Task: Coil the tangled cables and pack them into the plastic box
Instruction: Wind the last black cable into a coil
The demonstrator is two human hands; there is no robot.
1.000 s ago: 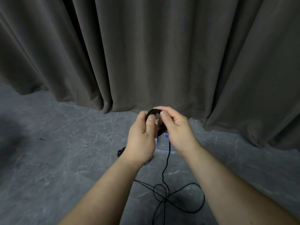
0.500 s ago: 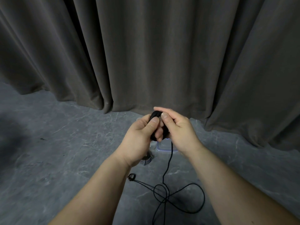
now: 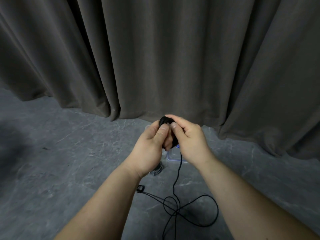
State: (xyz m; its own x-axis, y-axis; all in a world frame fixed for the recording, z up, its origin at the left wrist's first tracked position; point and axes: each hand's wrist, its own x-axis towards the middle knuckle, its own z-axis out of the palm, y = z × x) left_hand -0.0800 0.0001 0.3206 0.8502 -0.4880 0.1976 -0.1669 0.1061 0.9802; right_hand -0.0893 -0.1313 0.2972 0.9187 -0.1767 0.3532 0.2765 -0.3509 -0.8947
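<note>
Head view, and the dark grey curtain fills the whole upper half of the frame, hanging in heavy folds down to the grey marbled floor that takes the lower half. Two bare forearms come up from the bottom edge and meet at centre frame. Left hand sits just left of centre, thumb up, its fingers curled round a small black cable coil. Right hand is pressed close beside it, thumb and forefinger pinching the same coil from the right, so both hands hold that bundle, raised above the floor. From the coil a loose black cable drops straight down between the wrists and spreads into tangled loops on the floor at lower centre, one wide loop swinging out to the right. A small black plug end lies on the floor just beside the left forearm. Peeking out under the hands, the clear plastic box sits on the floor, mostly hidden. Just left of it, a small striped object; what it is, I cannot tell.
</note>
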